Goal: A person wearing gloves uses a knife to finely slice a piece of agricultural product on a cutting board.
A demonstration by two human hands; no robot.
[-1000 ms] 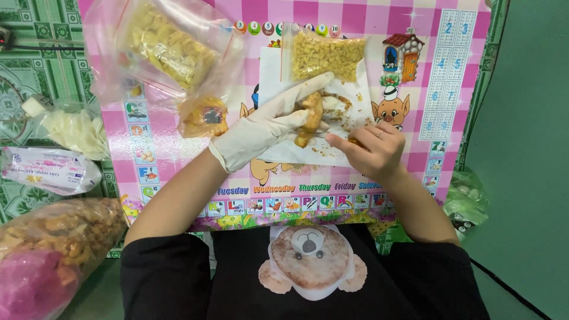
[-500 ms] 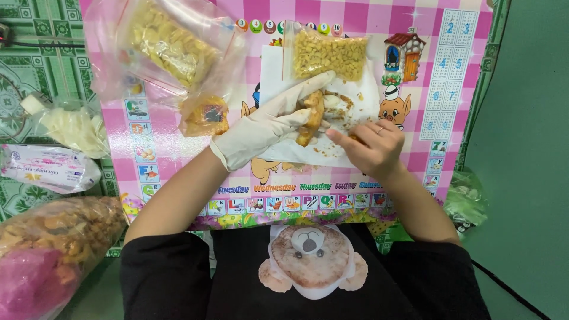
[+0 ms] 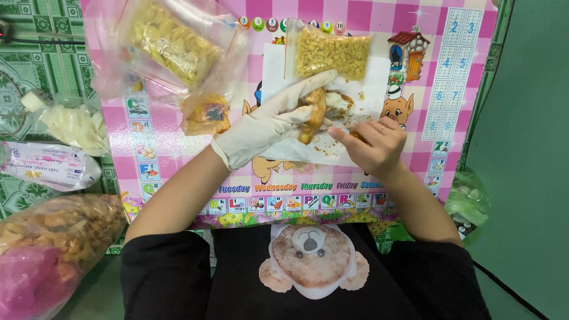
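Filling a split golden-brown pastry over a white paper sheet on a pink chequered worktop.

The left hand (image 3: 267, 127), in a thin white glove, is closed around the golden-brown elongated pastry (image 3: 313, 115), holding it just above the white paper sheet (image 3: 379, 83). The bare right hand (image 3: 373, 145) has its fingertips pinched together just beside the pastry; what they grip, if anything, is too small to tell. The step looks like stuffing or trimming, and the next move would call for a steady left grip while the right works at the open side. The pastry looks flaky and crisp, with pale filling showing and crumbs scattered on the paper. Just beyond lies a clear bag of small yellow crumbly pieces (image 3: 331, 53); a larger clear bag of pale yellow strips (image 3: 169, 41) lies to the left.
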